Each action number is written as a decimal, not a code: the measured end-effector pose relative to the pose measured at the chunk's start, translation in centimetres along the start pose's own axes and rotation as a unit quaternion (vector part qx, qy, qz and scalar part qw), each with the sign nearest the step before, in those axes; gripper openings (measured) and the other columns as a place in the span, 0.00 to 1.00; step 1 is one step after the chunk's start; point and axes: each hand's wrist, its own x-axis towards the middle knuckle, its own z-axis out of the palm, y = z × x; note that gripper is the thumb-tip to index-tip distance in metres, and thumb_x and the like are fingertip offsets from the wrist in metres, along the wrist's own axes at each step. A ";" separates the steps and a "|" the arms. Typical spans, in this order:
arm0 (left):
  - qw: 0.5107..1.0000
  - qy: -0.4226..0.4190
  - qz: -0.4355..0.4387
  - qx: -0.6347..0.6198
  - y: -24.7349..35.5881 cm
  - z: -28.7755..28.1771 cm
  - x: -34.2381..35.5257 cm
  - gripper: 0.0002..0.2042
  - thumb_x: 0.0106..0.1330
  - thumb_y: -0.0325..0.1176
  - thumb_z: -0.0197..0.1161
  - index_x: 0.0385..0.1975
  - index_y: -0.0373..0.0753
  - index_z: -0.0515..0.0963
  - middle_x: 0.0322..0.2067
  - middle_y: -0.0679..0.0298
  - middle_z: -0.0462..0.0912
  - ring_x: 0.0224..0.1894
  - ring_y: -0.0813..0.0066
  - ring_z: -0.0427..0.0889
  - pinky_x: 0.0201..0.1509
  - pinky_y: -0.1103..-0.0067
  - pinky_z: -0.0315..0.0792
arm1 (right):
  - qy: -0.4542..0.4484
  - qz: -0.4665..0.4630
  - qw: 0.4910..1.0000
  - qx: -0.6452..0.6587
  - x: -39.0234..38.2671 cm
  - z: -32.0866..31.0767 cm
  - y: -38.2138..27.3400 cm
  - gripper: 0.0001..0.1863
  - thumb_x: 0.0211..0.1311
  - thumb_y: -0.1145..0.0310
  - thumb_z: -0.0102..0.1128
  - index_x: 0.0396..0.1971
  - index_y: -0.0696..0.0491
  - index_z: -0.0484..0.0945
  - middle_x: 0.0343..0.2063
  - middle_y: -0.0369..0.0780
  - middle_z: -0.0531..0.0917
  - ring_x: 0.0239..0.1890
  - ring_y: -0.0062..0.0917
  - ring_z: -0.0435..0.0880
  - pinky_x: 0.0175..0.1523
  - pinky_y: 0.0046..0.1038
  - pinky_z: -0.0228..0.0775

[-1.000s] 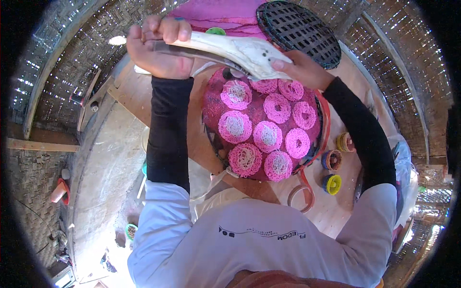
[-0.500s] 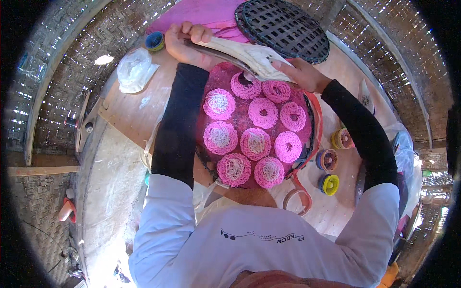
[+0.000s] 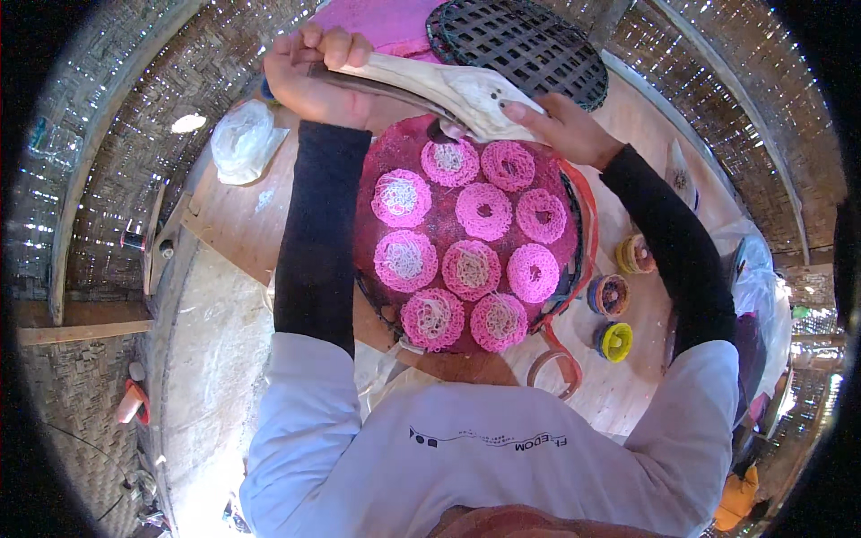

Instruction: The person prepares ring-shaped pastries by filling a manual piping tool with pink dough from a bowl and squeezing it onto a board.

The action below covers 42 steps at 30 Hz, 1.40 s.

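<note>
My left hand is wrapped round the left end of a long pale wooden hand press with a dark lower lever. My right hand grips the wider right end, thumb on top. A dark, round part of the press hangs low beside a lacy roundel of pink and white strands. Several more roundels, such as a pink ring, lie on a dark red mesh cloth over a round tray. Some have whitish centres; others are all pink with a small hole.
A black lattice tray lies at the far side by a pink sheet. A white plastic bag sits at left. Small coloured containers, including a yellow one, stand at right near a red strap and a tape roll.
Both hands and the press have shifted left, the left hand most. The far roundel's centre, dark before, now shows white strands. The press's lower part has moved to its far edge.
</note>
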 end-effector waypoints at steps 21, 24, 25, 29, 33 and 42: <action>0.985 0.124 -0.083 -0.083 -5.1 -2.4 -5.3 0.11 0.56 0.41 0.48 0.15 0.45 0.61 0.08 0.71 0.58 0.10 0.79 0.58 0.15 0.80 0.57 | -0.041 0.130 0.991 0.006 -8.0 1.7 0.8 0.38 0.55 0.37 0.42 0.23 0.65 0.76 0.14 0.38 0.72 0.19 0.19 0.69 0.25 0.26 0.61; 0.988 0.096 -0.113 -0.047 -4.5 -4.3 -6.1 0.13 0.55 0.47 0.48 0.15 0.48 0.64 0.07 0.73 0.60 0.14 0.78 0.61 0.24 0.80 0.60 | -0.061 0.082 0.992 0.081 -8.2 1.0 -0.6 0.39 0.54 0.37 0.42 0.24 0.66 0.76 0.15 0.41 0.74 0.21 0.22 0.72 0.28 0.29 0.63; 0.988 0.094 -0.114 -0.049 -4.9 -4.1 -6.3 0.13 0.55 0.47 0.48 0.15 0.48 0.64 0.07 0.73 0.60 0.14 0.78 0.61 0.24 0.80 0.60 | -0.081 0.129 0.988 0.015 -8.0 0.5 0.3 0.42 0.50 0.32 0.40 0.25 0.64 0.77 0.18 0.46 0.76 0.25 0.29 0.75 0.33 0.33 0.65; 0.991 0.052 -0.107 -0.066 -5.1 -3.5 -5.8 0.14 0.56 0.47 0.47 0.15 0.46 0.65 0.07 0.74 0.59 0.13 0.78 0.61 0.22 0.82 0.59 | -0.043 0.178 0.978 -0.100 -7.7 0.8 0.9 0.45 0.47 0.28 0.38 0.24 0.64 0.77 0.19 0.51 0.77 0.27 0.36 0.79 0.37 0.38 0.67; 0.988 -0.004 -0.133 -0.079 -3.9 -1.8 -5.2 0.20 0.56 0.53 0.50 0.26 0.39 0.70 0.09 0.69 0.61 0.15 0.75 0.63 0.29 0.78 0.66 | -0.035 0.137 0.985 -0.095 -7.5 1.2 1.2 0.45 0.47 0.29 0.39 0.23 0.65 0.77 0.18 0.50 0.77 0.24 0.36 0.78 0.35 0.37 0.68; 0.868 -0.212 -0.136 0.428 -2.3 3.8 -9.3 0.31 0.51 0.50 0.57 0.49 0.32 0.65 0.49 0.54 0.70 0.51 0.63 0.69 0.55 0.69 0.61 | 0.029 0.102 0.986 0.130 -11.5 -1.0 -1.7 0.42 0.49 0.31 0.40 0.24 0.63 0.78 0.16 0.48 0.77 0.23 0.29 0.78 0.29 0.30 0.66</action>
